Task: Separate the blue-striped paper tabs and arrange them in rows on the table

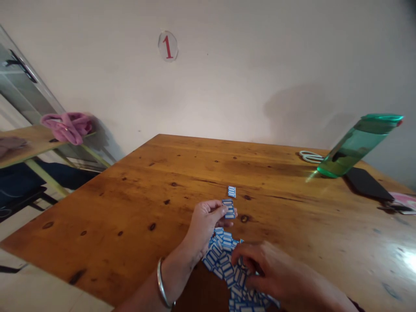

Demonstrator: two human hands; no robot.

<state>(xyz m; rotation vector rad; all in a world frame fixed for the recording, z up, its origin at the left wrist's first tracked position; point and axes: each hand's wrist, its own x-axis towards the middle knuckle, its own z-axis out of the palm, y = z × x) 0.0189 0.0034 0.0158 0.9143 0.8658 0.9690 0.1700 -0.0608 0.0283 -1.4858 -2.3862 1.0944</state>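
Note:
My left hand (208,219) is closed, with thumb and fingers pinching a small white label card (229,209) printed with blue-edged bars. Just beyond it, a similar label card (232,191) lies on the wooden table. Below and to the right, my right hand (266,268) reaches over a loose pile of label cards (224,260). Its fingers curl down onto the pile, with thumb and forefinger apart and nothing visibly held between them. That hand covers part of the heap. A silver bangle (161,284) circles my left wrist.
On the wooden table (130,208), a green water bottle (357,147) stands at the right, beside a dark phone-like slab (367,184) and a coiled white cable (310,157). Keys (394,209) lie near the right edge. A pink cloth (68,126) sits on another table at the left.

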